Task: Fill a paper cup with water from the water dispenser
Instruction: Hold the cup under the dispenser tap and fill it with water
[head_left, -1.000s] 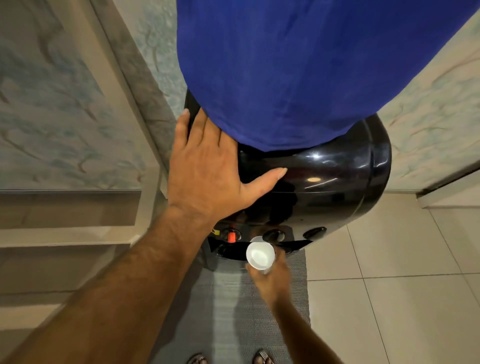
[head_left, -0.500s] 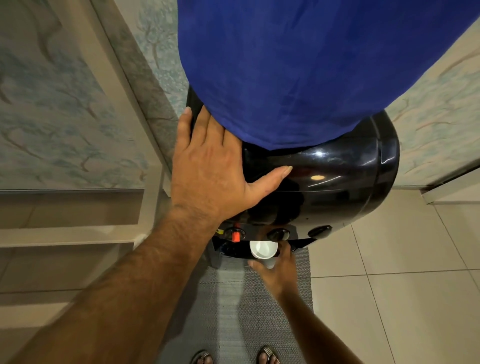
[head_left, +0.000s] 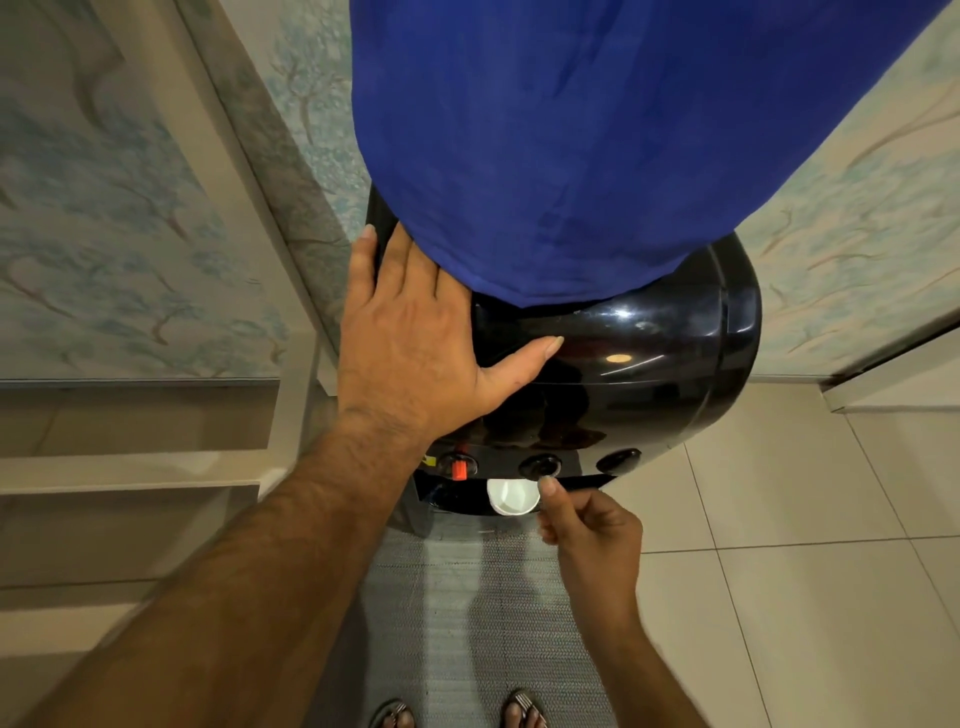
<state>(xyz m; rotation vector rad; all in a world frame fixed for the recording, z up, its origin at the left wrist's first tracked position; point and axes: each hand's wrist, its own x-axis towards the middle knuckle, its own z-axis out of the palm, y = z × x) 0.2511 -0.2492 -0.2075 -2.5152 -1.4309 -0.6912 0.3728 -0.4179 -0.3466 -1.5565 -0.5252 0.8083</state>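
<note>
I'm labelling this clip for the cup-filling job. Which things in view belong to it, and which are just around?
Job: paper cup; water dispenser; middle tap; right hand; left hand.

Around: blue cover; red tap; grey mat; sandals.

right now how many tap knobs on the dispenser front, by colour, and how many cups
red tap knob: 1
black tap knobs: 2
white paper cup: 1
total: 4
</note>
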